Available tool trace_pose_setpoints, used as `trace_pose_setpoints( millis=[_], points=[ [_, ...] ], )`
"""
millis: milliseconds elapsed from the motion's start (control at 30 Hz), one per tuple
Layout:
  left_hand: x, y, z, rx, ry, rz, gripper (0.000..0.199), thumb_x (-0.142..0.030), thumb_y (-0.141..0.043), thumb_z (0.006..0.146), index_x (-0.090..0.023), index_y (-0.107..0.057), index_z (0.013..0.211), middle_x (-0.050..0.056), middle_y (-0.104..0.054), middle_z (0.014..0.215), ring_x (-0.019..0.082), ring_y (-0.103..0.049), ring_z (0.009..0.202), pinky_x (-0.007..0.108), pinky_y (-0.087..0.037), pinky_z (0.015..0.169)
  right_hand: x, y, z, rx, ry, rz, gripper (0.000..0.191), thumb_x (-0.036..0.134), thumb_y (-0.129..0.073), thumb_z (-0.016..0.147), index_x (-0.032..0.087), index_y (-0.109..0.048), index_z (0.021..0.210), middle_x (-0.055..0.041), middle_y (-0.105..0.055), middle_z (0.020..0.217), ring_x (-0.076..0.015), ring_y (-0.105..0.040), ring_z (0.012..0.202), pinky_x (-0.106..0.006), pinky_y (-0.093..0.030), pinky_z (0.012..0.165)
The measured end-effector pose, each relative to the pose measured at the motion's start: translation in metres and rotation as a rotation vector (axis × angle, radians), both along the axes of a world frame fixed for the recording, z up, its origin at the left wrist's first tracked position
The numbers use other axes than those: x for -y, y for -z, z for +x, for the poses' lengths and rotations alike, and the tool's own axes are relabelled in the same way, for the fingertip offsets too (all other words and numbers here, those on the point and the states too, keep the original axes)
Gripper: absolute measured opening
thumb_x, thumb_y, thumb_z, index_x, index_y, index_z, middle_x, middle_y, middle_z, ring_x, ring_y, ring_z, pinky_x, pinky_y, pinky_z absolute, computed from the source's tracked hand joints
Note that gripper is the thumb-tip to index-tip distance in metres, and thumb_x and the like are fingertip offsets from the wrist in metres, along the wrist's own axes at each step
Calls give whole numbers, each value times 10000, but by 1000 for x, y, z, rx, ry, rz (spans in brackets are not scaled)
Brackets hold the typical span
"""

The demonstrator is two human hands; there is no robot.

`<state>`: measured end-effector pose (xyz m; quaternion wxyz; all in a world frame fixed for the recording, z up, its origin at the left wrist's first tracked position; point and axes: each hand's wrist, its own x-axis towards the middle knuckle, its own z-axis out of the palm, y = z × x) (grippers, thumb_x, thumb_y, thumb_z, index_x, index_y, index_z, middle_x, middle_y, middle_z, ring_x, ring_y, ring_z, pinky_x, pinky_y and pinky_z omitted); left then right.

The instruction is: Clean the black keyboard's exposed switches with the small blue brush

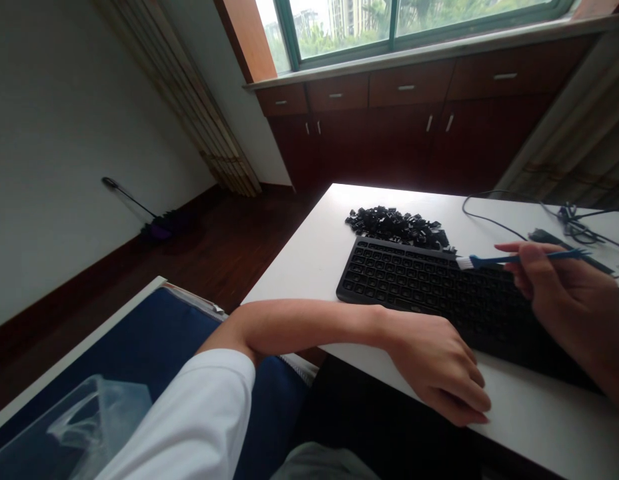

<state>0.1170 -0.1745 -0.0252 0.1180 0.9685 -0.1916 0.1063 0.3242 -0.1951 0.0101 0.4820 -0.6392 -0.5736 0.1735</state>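
Left forearm (309, 327) bare, reaching out of a white sleeve (189, 420) and lying level across the front of the body, wrist slightly bent. Left hand (434, 367) slack and palm-down, fingers (464, 393) loosely curled and close together. Right hand (564, 300) raised higher at the far right of the view, turned on its side, fingers (532, 257) curled inward in a close pinch, index finger lying forward on top. Right forearm (614, 380) running off the lower right edge of the frame, partly out of view.
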Motion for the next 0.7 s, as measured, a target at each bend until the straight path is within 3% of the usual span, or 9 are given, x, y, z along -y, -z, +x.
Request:
trace_pose_setpoints(
  millis=[500,700],
  points=[
    [-1,3,0,22,12,-7,436,-397,-359,1083,-226,-714,898,30,-760,947,169,-683,877,359,-442,675,0,-2,-2,144,-21,5,366,519,-578,964,229,-789,1038,-39,-691,768,-164,-586,644,-313,-421,615],
    [2,-4,-2,14,-6,-132,426,-406,-388,1073,-223,-661,802,20,-723,856,150,-655,831,338,-417,669,-1,3,3,128,-104,-25,352,496,-589,966,237,-774,815,-35,-688,710,-158,-608,628,-299,-442,612]
  ],
)
